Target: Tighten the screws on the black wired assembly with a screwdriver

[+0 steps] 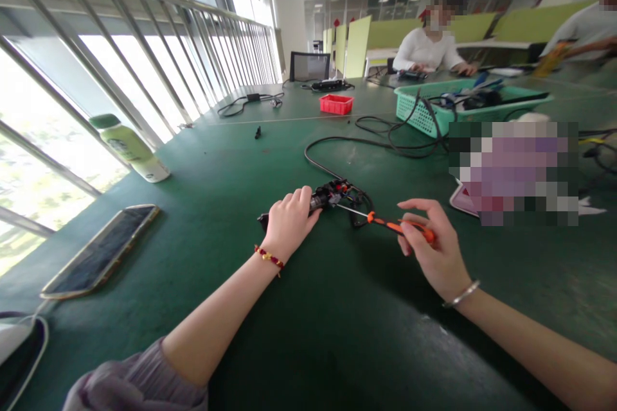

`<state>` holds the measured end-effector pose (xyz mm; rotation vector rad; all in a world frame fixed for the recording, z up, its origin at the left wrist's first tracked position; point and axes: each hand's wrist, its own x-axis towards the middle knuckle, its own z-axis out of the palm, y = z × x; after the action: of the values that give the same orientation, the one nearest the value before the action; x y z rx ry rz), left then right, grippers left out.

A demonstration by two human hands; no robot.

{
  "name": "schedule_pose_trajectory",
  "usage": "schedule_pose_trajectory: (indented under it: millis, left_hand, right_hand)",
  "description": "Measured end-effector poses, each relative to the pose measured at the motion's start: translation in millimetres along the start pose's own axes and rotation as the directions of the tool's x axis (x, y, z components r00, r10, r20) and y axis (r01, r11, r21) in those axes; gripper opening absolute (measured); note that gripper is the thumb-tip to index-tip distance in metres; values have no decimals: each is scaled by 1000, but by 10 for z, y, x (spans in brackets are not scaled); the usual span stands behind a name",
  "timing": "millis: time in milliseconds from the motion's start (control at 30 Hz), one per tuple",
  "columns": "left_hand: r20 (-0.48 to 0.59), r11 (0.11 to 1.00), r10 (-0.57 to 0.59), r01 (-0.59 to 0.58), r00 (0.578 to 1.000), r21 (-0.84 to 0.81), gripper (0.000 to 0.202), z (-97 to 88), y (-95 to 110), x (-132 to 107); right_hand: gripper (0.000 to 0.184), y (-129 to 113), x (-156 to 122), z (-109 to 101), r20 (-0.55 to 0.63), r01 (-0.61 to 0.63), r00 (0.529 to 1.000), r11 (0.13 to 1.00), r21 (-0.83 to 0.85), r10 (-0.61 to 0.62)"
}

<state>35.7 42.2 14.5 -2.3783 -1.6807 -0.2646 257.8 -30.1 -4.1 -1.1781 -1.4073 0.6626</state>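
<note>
My left hand (pixel 289 221) is closed over a small black device (pixel 328 196) with red parts and wires, pressing it to the green table (pixel 313 334). A black cable (pixel 337 141) runs from the device toward the back. My right hand (pixel 431 250) pinches an orange-handled screwdriver (pixel 398 227). Its metal tip points left and touches the device's right end.
A phone (pixel 103 247) lies at the left, a green-capped bottle (pixel 130 148) behind it by the window railing. A red tray (pixel 336 103) and a teal basket (pixel 463 106) of cables stand further back. Two people sit at the far side. A blurred object (pixel 513 170) lies at right.
</note>
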Motion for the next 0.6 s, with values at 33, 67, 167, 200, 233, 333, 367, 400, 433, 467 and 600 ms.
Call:
schedule_pose_trajectory:
  millis: [33,67,167,200,233,333,367,400,433,467,600]
  left_hand:
    - [4,1000,-3,3,1000,2,20,0,0,0]
    - [7,1000,-4,4,1000,3,20,-1,1,-1]
    - [6,1000,1,-1,1000,1,21,-4,3,-6]
    - [6,1000,2,-2,1000,-2,21,-5,4,-7]
    - [5,1000,2,-2,1000,-4,21,-4,4,-8]
    - [3,1000,0,0,1000,-3,21,-1,4,-10]
    - [-1,1000,1,-1,1000,-1,21,2,3,-10]
    - [-6,1000,3,-3,1000,2,21,4,3,-11]
    - [-12,1000,5,-5,1000,4,21,5,2,-12]
    - [-17,1000,8,-8,1000,7,21,7,2,-12]
    - [-34,1000,14,-13,999,18,22,7,9,-16]
  right_hand:
    - [24,1,2,-2,-12,45,999,999,-6,-45]
    - [30,0,2,-3,-13,80,997,997,-10,-80]
    - [33,-14,-12,-2,39,56,998,998,1,-56]
    - [28,-21,-18,1,65,14,998,1000,3,-14]
    - [22,-27,-23,6,83,-29,996,1000,-3,29]
    - [15,-41,-21,22,73,-66,995,997,-36,69]
    - [14,-44,-16,28,46,-31,998,998,-47,33]
    - [18,-46,-9,32,17,15,1000,998,-60,-14]
    - [24,-48,-2,35,-5,59,998,995,-76,-60]
    - [29,-50,4,37,-16,90,996,992,-89,-92]
    - [22,-44,4,32,74,7,997,999,-32,-4]
